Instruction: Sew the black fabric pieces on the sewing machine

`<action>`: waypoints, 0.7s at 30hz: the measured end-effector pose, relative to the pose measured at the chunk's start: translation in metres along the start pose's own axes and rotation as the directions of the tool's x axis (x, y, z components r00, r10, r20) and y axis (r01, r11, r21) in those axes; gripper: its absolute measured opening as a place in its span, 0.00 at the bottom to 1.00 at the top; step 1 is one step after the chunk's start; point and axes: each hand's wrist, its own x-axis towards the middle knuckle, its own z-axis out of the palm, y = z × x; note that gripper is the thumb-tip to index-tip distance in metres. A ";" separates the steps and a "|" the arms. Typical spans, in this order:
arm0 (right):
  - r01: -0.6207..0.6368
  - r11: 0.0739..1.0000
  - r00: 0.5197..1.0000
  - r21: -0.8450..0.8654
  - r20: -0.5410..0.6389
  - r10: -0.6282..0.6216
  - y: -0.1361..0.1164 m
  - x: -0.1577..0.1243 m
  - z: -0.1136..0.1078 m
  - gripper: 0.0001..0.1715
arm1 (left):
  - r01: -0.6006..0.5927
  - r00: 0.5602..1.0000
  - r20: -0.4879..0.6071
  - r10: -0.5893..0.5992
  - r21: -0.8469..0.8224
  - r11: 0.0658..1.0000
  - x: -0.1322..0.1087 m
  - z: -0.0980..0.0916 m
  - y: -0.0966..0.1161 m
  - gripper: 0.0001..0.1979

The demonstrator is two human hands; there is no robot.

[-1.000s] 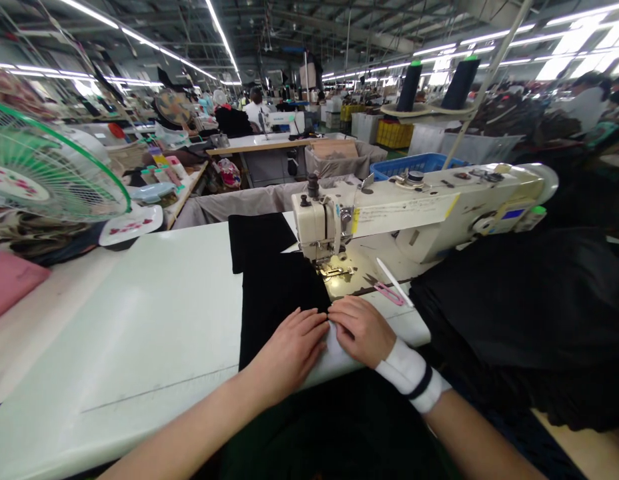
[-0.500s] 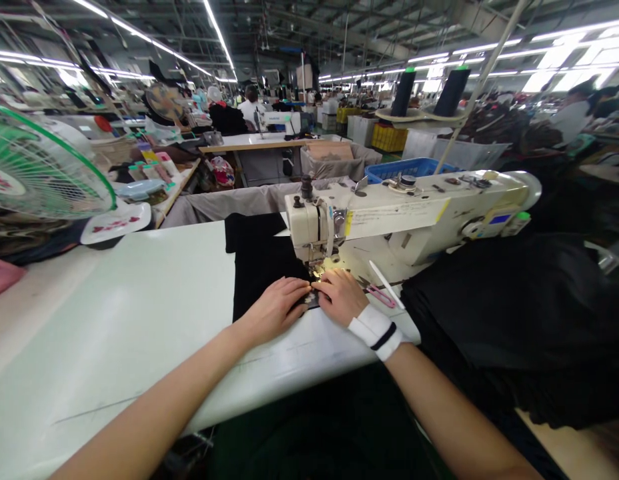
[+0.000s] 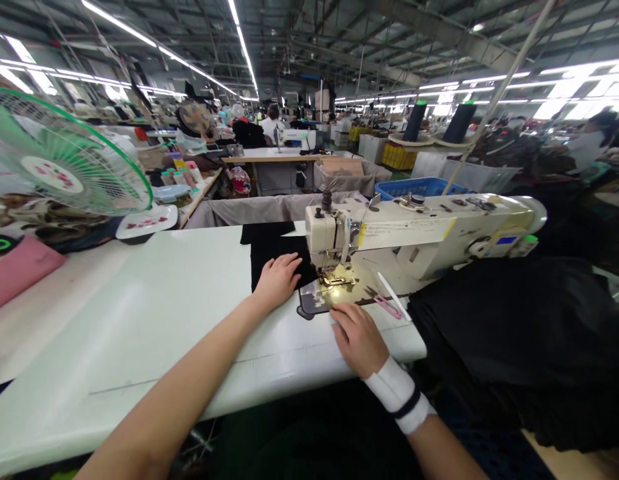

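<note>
Nearest you, your right hand (image 3: 358, 333) rests loosely curled on the bench (image 3: 199, 287), nothing visible in its grasp; the pink scissors (image 3: 388, 307) lie just off it at 1 o'clock. Your left hand (image 3: 277, 280) is spread on the black cloth (image 3: 269, 248), so it's the nearer one. The cloth extends beyond it toward 12 o'clock, long axis seemingly 6-to-12, and lies at 10 o'clock from your right hand. Farther, at 1 o'clock, stands the sewing machine (image 3: 424, 261).
</note>
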 end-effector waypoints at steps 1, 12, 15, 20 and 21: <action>0.016 1.000 1.000 0.025 -0.019 -0.016 0.000 0.000 -0.001 0.13 | 0.059 0.998 -0.001 -0.059 0.020 0.998 -0.004 0.001 -0.002 0.22; 0.079 0.993 0.980 -0.090 0.191 -0.061 -0.020 0.026 0.027 0.26 | 0.131 0.979 0.132 -0.153 0.161 0.978 -0.067 -0.010 -0.005 0.32; 0.066 0.992 0.968 -0.111 0.249 -0.036 -0.020 0.025 0.029 0.26 | 0.256 0.954 0.099 -0.282 0.216 0.942 -0.058 -0.021 -0.047 0.31; 0.070 0.996 0.981 -0.062 0.186 -0.057 -0.014 0.025 0.032 0.24 | 0.497 0.865 -0.097 -0.491 0.293 0.817 -0.045 -0.041 -0.056 0.31; 0.072 0.997 0.986 -0.043 0.151 -0.064 -0.015 0.025 0.032 0.23 | 0.456 0.889 -0.119 -0.441 0.300 0.838 -0.046 -0.039 -0.040 0.30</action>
